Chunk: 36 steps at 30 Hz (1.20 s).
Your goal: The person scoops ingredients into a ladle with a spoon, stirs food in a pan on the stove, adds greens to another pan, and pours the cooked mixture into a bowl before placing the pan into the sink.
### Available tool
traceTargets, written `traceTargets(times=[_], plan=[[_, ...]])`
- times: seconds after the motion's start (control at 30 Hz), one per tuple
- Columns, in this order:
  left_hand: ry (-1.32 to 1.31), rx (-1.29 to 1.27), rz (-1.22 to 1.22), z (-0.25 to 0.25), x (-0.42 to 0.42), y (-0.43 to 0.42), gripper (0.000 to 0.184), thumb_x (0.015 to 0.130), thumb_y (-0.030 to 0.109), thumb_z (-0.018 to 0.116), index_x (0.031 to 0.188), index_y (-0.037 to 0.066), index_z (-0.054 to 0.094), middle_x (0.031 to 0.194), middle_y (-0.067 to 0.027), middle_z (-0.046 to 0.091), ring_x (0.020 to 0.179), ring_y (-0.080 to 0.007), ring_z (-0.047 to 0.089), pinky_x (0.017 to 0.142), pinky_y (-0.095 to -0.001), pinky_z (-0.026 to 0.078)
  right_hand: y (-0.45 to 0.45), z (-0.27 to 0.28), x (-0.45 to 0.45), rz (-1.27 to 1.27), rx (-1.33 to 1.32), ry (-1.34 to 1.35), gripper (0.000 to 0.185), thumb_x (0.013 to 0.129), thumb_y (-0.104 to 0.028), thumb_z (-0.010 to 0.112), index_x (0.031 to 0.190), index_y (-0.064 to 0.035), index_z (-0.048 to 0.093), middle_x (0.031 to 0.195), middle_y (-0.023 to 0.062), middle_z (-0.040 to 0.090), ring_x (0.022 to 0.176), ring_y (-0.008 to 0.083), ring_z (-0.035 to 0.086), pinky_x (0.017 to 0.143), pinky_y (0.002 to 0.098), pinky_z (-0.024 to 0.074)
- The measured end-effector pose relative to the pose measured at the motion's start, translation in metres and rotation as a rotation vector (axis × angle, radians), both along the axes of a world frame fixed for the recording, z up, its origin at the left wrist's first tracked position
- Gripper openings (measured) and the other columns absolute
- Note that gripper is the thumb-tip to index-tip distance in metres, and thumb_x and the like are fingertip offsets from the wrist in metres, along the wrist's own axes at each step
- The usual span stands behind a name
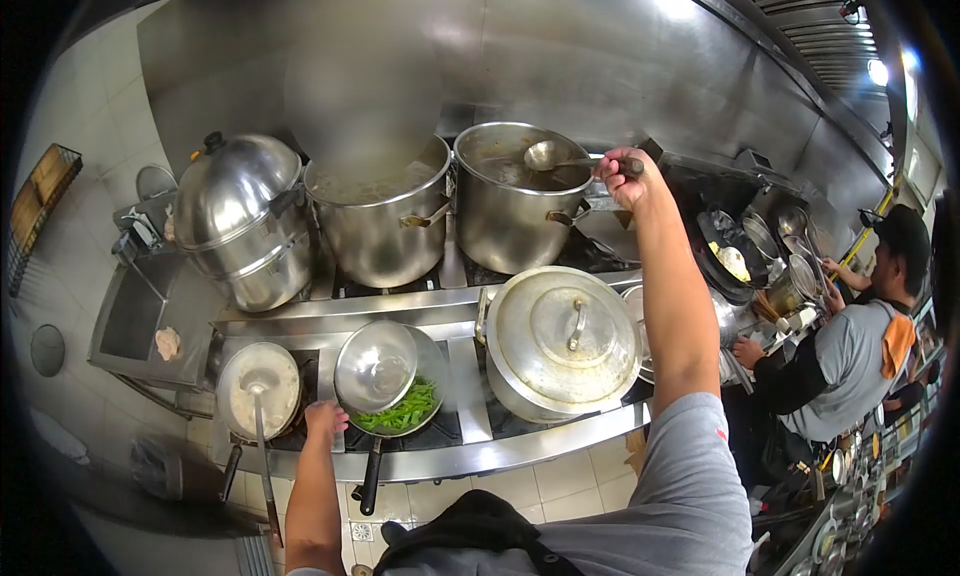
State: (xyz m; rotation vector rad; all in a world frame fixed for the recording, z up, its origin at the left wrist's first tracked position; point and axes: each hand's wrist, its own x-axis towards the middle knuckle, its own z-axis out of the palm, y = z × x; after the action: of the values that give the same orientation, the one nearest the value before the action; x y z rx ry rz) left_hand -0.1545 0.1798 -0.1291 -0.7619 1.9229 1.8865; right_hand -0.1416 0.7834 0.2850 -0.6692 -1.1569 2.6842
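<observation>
My right hand [622, 179] is closed on the dark handle of a ladle [548, 157]. The ladle's bowl is over the right-hand stockpot [520, 226], which holds brown broth. At the near left edge of a frying pan [371, 466], my left hand [326, 418] is beside the rim of a shiny metal bowl [376, 361]. I cannot make out whether its fingers grip that rim. Chopped green vegetables [402, 410] lie in the pan, partly covered by the bowl. Left of this hand, a second ladle [262, 416] rests in a pan of whitish liquid [278, 374].
A lidded aluminium pot [565, 341] stands on the front burners. Behind are another stockpot [375, 236] and a domed steamer [240, 201]. A sink [140, 316] is at left. At right, a co-worker [850, 346] stands near a wok [725, 256].
</observation>
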Motion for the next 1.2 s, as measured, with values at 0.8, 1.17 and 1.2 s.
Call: traceTargets(times=[0.8, 1.17, 1.2], plan=[[0.26, -0.086, -0.096, 0.021, -0.026, 0.036, 0.013, 0.075, 0.004, 0.06, 0.065, -0.004, 0.06, 0.058, -0.0126, 0.059, 0.043, -0.0194, 0.058, 0.036, -0.0307, 0.047, -0.191, -0.034, 0.173, 0.544, -0.296, 0.317, 0.047, 0.091, -0.013, 0.036, 0.127, 0.0173, 0.032, 0.082, 0.0143, 0.056, 0.056, 0.0222, 0.058, 0.039, 0.033, 0.0493], [0.264, -0.082, -0.096, 0.063, -0.023, 0.003, 0.02, 0.072, 0.003, 0.058, 0.069, -0.017, 0.058, 0.061, -0.0238, 0.061, 0.045, -0.0273, 0.062, 0.037, -0.0326, 0.051, -0.357, -0.131, 0.26, 0.389, 0.095, 0.009, 0.047, 0.075, -0.008, 0.054, 0.118, 0.0116, 0.048, 0.072, 0.0115, 0.057, 0.038, 0.0145, 0.048, 0.028, 0.0245, 0.0363], [0.26, -0.056, -0.084, 0.064, -0.021, 0.0, 0.019, 0.072, 0.002, 0.058, 0.07, -0.017, 0.058, 0.06, -0.0241, 0.061, 0.045, -0.0275, 0.062, 0.037, -0.0324, 0.051, -0.368, -0.138, 0.263, 0.398, 0.103, 0.004, 0.047, 0.074, -0.008, 0.055, 0.117, 0.0105, 0.049, 0.071, 0.0112, 0.057, 0.038, 0.0144, 0.049, 0.029, 0.0245, 0.0367]])
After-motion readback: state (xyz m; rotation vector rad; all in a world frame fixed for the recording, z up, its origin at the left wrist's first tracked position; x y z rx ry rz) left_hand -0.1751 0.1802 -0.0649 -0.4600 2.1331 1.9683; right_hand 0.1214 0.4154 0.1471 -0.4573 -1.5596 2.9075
